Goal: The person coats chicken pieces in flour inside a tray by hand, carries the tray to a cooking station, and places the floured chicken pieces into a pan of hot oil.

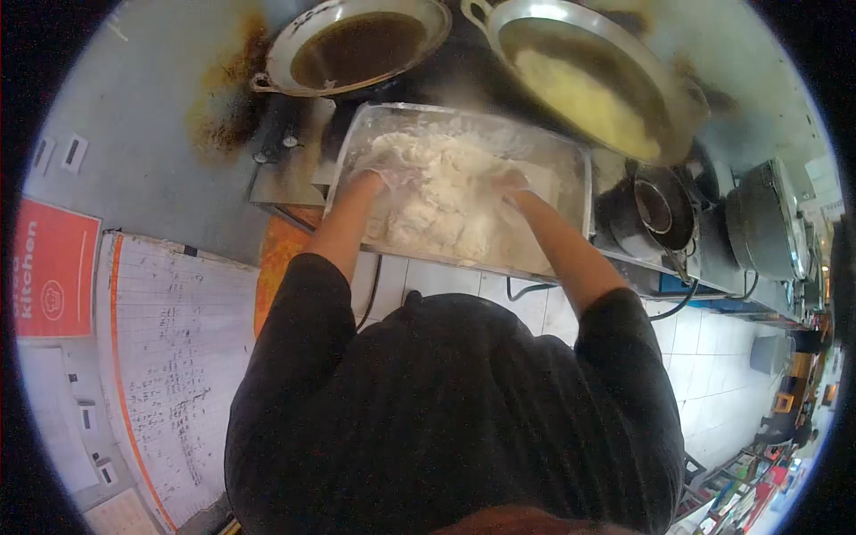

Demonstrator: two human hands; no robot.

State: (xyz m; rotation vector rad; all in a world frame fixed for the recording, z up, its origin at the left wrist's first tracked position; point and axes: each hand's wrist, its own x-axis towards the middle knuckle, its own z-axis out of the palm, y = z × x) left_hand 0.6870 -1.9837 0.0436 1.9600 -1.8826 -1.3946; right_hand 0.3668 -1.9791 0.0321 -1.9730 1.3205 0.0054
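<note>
A rectangular metal tray (575, 201) stands in front of me, holding a heap of pale flour (526, 236) and lumpy flour-coated pieces (437, 209). My left hand (392, 174) is in the left side of the heap, against the lumps. On the right side, my right hand (512, 185) dips into the flour beside the same heap. Both hands look covered in thin clear plastic and dusted white. Flour and blur hide the fingers, so I cannot make out whether either hand grips a piece.
Behind the tray sit two wide pans: the left pan (357, 45) holds dark oil, the right pan (580, 80) has pale foam over liquid. A dark pot with a strainer (655, 209) and a large lidded pot (767, 223) stand to the right. Handwritten sheets (178, 374) hang at left.
</note>
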